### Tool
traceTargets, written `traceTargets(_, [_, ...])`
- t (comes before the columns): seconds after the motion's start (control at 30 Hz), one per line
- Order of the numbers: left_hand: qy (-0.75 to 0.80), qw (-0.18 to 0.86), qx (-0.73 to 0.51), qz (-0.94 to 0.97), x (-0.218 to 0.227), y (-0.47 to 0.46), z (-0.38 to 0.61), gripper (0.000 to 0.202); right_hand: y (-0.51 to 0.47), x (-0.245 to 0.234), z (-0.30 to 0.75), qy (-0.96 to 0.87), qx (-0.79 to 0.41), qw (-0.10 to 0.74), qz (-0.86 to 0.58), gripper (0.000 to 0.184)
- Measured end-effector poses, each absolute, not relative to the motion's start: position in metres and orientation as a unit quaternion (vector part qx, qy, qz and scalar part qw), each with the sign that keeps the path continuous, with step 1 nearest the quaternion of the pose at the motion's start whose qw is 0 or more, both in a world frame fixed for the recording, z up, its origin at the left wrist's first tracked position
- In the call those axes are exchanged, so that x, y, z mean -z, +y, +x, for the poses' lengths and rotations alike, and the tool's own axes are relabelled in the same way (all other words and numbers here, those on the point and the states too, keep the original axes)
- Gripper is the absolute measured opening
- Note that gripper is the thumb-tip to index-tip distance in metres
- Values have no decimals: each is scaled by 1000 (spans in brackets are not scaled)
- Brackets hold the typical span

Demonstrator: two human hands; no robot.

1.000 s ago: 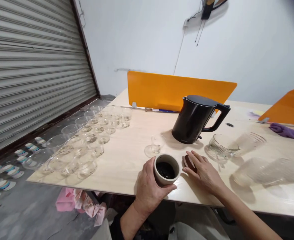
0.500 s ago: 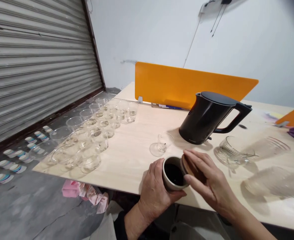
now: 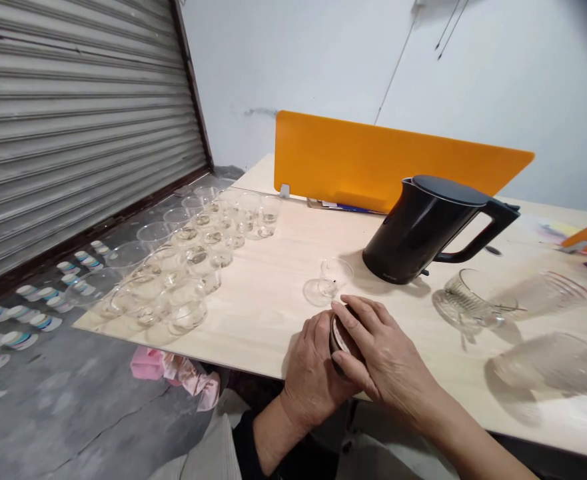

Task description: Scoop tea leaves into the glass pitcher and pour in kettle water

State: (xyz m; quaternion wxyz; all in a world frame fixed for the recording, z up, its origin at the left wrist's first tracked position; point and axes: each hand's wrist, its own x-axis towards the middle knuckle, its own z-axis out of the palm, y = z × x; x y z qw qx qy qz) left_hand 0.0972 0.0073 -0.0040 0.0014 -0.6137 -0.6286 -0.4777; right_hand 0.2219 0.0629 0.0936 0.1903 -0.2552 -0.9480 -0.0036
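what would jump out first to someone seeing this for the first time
Both hands at the near table edge: the left hand wraps a small cup while the right hand covers its top. Just behind stands a black kettle before an orange divider. On the left, a cluster of clear glass cups runs along the table.

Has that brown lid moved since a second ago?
Yes. The brown lid lay on the table right of the cup; now the right hand presses it onto the cup, held by the left hand.
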Motion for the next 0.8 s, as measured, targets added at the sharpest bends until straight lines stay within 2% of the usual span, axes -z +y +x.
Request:
traceTargets(0.27, [-623,-28,493,-607,2,5,96,67,62,-87,223,-941,-30,202,-271,76])
traceTargets(0.4, [-629,-29,487,-605,4,7,97,68,61,-86,220,-930,-32,215,-296,71])
traceTargets(0.63, [-596,-94,491,-629,1,11,90,86,55,-79,216,-895,-12,259,-363,64])
traceTargets(0.8, [-573,-145,519,-618,-1,5,81,107,67,-85,233,-887,-71,289,-354,57])
